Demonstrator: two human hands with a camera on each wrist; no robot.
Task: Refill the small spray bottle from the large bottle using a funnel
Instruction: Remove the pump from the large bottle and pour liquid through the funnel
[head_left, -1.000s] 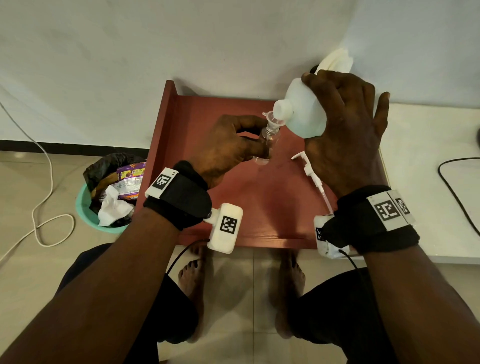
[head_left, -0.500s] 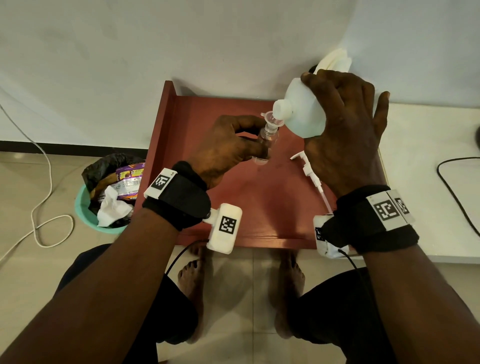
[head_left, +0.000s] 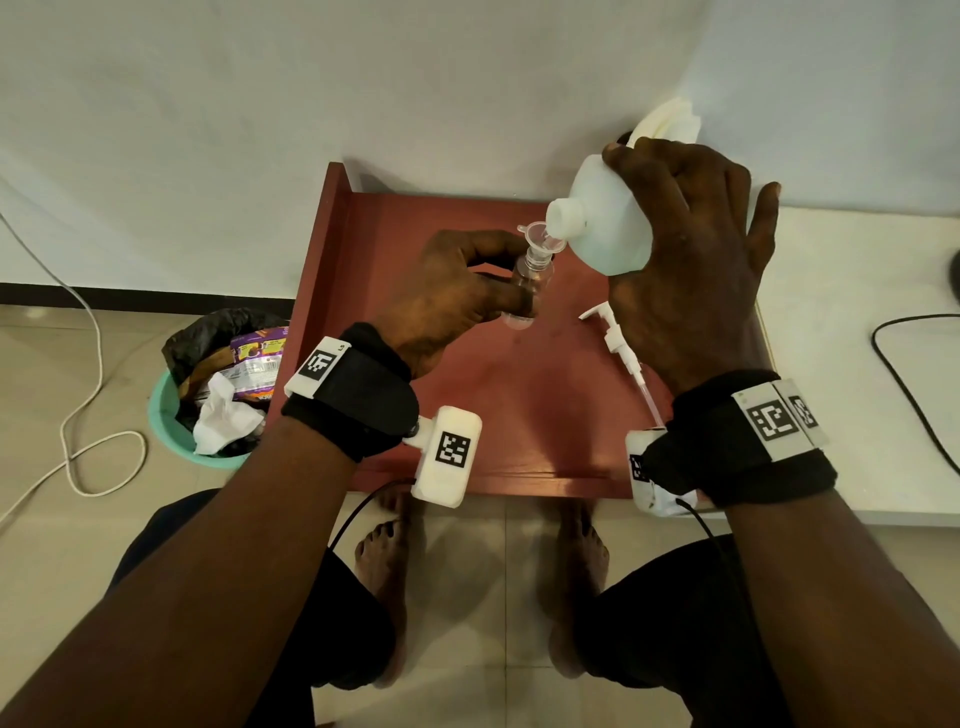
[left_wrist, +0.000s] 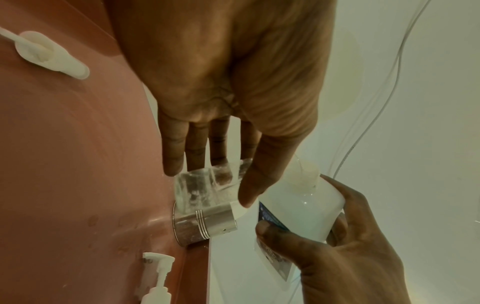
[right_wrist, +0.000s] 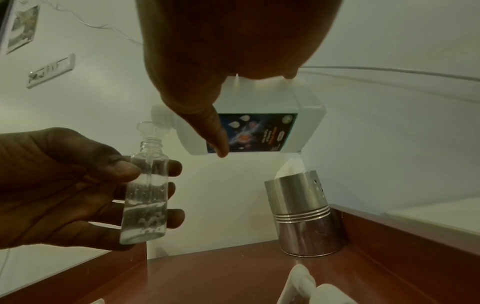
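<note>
My left hand (head_left: 457, 291) holds the small clear bottle (head_left: 527, 283) (right_wrist: 146, 197) upright above the red table, thumb on one side, fingers on the other. A clear funnel (head_left: 537, 236) (right_wrist: 150, 128) sits in its neck. Clear liquid with bubbles fills the bottle to about halfway in the right wrist view. My right hand (head_left: 685, 260) grips the large white bottle (head_left: 602, 223) (right_wrist: 259, 127), tipped over with its open mouth at the funnel's rim. The left wrist view shows the small bottle (left_wrist: 207, 187) under my fingers and the large bottle (left_wrist: 298, 205) beyond.
A white pump head (head_left: 615, 338) with its tube lies on the red table (head_left: 467, 405). A steel cup (right_wrist: 301, 218) holding tissue stands at the table's back right corner. A bin (head_left: 218, 384) with rubbish sits on the floor at left. A black cable (head_left: 904, 374) crosses the white counter.
Both hands have stayed nearly still. The large bottle's mouth stays tipped at the funnel.
</note>
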